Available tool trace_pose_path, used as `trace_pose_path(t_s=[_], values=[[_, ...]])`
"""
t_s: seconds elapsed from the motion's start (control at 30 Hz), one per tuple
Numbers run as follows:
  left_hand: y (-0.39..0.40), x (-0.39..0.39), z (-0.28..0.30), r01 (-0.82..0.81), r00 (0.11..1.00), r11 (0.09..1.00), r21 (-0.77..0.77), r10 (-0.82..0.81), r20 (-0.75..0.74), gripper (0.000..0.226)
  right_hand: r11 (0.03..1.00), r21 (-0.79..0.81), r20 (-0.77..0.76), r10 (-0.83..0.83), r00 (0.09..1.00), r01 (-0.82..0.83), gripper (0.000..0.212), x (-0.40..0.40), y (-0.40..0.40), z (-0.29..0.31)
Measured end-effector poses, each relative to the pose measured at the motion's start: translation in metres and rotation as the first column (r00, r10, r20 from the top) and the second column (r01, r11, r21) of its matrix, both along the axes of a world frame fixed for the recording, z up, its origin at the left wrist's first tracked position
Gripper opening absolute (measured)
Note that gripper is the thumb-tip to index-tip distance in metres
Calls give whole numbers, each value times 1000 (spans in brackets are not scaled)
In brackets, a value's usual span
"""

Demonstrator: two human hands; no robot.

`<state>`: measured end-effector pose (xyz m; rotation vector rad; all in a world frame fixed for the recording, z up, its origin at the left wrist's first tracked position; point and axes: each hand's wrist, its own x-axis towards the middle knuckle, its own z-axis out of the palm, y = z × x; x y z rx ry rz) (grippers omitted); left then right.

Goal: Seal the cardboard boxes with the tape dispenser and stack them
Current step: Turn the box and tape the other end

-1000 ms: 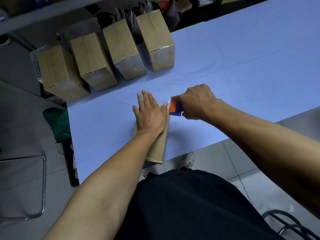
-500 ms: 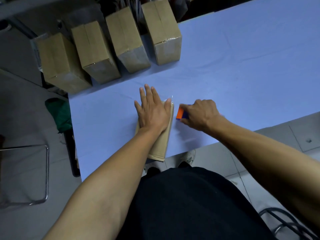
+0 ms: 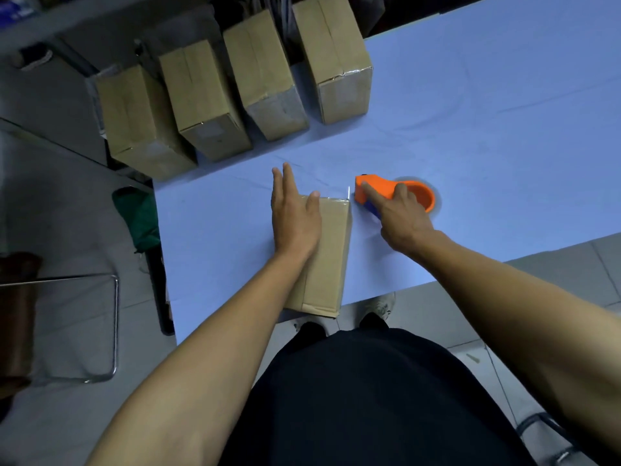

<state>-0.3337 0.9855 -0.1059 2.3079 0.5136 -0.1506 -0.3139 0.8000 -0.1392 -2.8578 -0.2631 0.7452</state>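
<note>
1. Pressing flat on a cardboard box [image 3: 327, 250], the left hand [image 3: 294, 215] is seen with fingers straight and together, reaching past the box's far edge; the box lies at the near edge of the blue surface [image 3: 487, 129], its near end overhanging slightly.
2. Set down on the surface just beside the box's far right corner is the orange tape dispenser [image 3: 395, 193]. The right hand [image 3: 401, 218] is laid over its near side, index finger stretched along the orange body, the other fingers curled about it; how firmly it is gripped cannot be told.
3. A thin, pale sliver, apparently a loose tape end, is seen standing up at the box's far right corner, between box and dispenser.
4. Four more boxes [image 3: 265, 79] are lined up side by side at the far left of the surface, the leftmost jutting past its edge; none is stacked yet.
5. Judged risks: the loose tape end could fold back on itself or lift if it is not smoothed down; the overhanging box could be tipped off the near edge if weight is shifted towards the body; the dispenser's blade sits close to the fingers.
</note>
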Motion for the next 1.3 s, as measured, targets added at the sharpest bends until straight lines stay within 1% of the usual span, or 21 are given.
trace_pose_path(t_s=[0.07, 0.13, 0.2, 0.27, 0.3, 0.33, 0.37, 0.4, 0.43, 0.5, 0.57, 0.63, 0.7, 0.73, 0.83, 0.9, 0.93, 0.97, 1.07, 1.2, 1.3], values=[[8, 2, 1, -113, 993, 990, -87, 114, 8, 74, 998, 52, -16, -26, 1000, 27, 87, 0, 4, -2], [18, 4, 1, -204, 979, 969, -136, 206, -4, 79, 998, 41, -1, -39, 999, 39, 81, -1, 9, 0], [25, 3, -1, -226, 974, 967, -118, 222, -44, 81, 996, -35, 56, -75, 996, 77, 74, -3, 13, 4], [29, 1, -3, -246, 968, 961, -124, 235, -93, 69, 989, -67, 148, -118, 982, 129, 62, -4, 15, 12], [29, 0, -4, -278, 959, 948, -156, 265, -104, 59, 989, -23, 194, -139, 971, 146, 51, -4, 16, 16], [29, -1, -5, -322, 946, 926, -199, 306, -105, 49, 986, 65, 231, -166, 959, 155, 37, -4, 19, 20], [29, -2, -5, -362, 932, 902, -233, 349, -97, 41, 970, 182, 248, -202, 948, 159, 24, -4, 22, 25], [28, -3, -5, -395, 918, 884, -250, 387, -86, 33, 941, 297, 240, -236, 942, 160, 18, -5, 26, 29], [27, -5, -4, -418, 907, 869, -265, 415, -71, 25, 907, 388, 218, -263, 940, 164, 18, -6, 31, 32], [24, -8, -2, -440, 894, 847, -299, 446, -51, 17, 840, 503, 166, -327, 930, 205, 20, -9, 42, 37], [23, -10, -1, -443, 890, 832, -333, 454, -49, 17, 783, 549, 106, -412, 905, 292, 22, -12, 52, 39], [25, -10, -1, -457, 883, 816, -354, 466, -65, 19, 704, 584, 15, -506, 862, 403, 25, -13, 57, 37], [28, -9, 0, -470, 876, 804, -365, 477, -78, 19, 613, 625, -69, -573, 817, 483, 22, -13, 61, 34], [29, -10, 1, -472, 873, 801, -368, 481, -73, 20, 584, 637, -89, -592, 801, 503, 19, -13, 63, 35], [32, -8, 10, -443, 877, 818, -366, 480, 13, 20, 546, 670, -73, -625, 777, 502, 15, -9, 70, 45], [36, -1, 20, -405, 880, 837, -368, 467, 93, 9, 533, 705, -31, -635, 771, 468, 14, -2, 73, 58], [37, 3, 26, -388, 879, 846, -367, 459, 129, 8, 524, 724, -13, -640, 769, 448, 15, 3, 74, 65], [39, 7, 32, -369, 878, 855, -364, 449, 164, 11, 506, 747, -3, -645, 764, 431, 16, 7, 76, 71], [44, 17, 44, -320, 867, 868, -380, 430, 251, 11, 457, 800, 16, -664, 747, 389, 18, 17, 83, 84], [48, 20, 46, -314, 835, 848, -427, 461, 301, 12, 424, 840, 34, -664, 747, 338, 10, 19, 90, 91], [48, 18, 44, -323, 815, 830, -455, 488, 312, 9, 381, 857, 2, -676, 737, 347, 12, 19, 91, 88]])
